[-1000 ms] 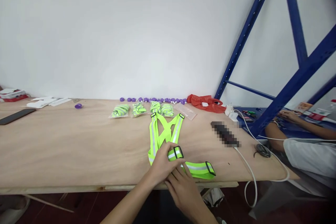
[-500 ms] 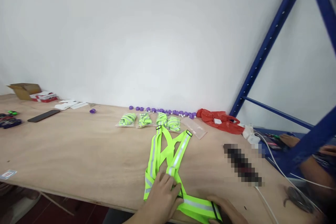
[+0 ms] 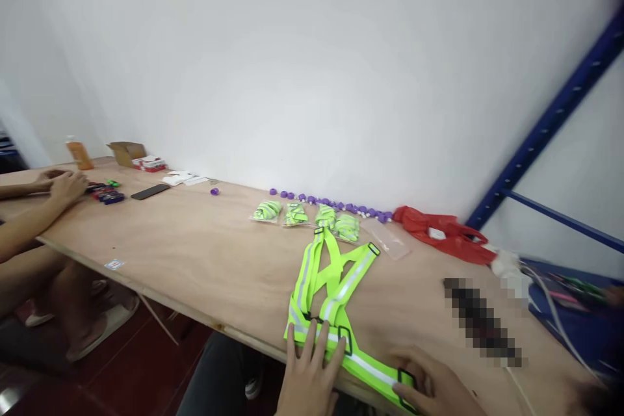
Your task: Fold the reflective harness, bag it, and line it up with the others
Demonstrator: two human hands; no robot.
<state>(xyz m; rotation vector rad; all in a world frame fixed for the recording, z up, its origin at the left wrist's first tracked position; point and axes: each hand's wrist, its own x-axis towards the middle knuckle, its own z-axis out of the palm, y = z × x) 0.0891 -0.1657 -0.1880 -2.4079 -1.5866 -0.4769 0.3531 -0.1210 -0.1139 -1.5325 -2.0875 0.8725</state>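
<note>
- Vest (image 3: 334, 275): spread on the table (image 3: 214, 260), band at its 6 o'clock, by the near edge.
- Left hand (image 3: 309, 370): fingers spread, laid on the band, grasping nothing.
- Right hand (image 3: 433, 385): at the vest's 4 o'clock, thumb at the end buckle; cannot tell whether it grips.
- Four packs (image 3: 295, 214): 11 to 12 o'clock.
- Red bag (image 3: 439, 234): 2 o'clock.

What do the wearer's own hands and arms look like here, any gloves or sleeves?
Left hand and right hand are both bare, with no gloves, rings or markings visible. No sleeve or cable shows on either; the forearms lie mostly out of frame.
</note>
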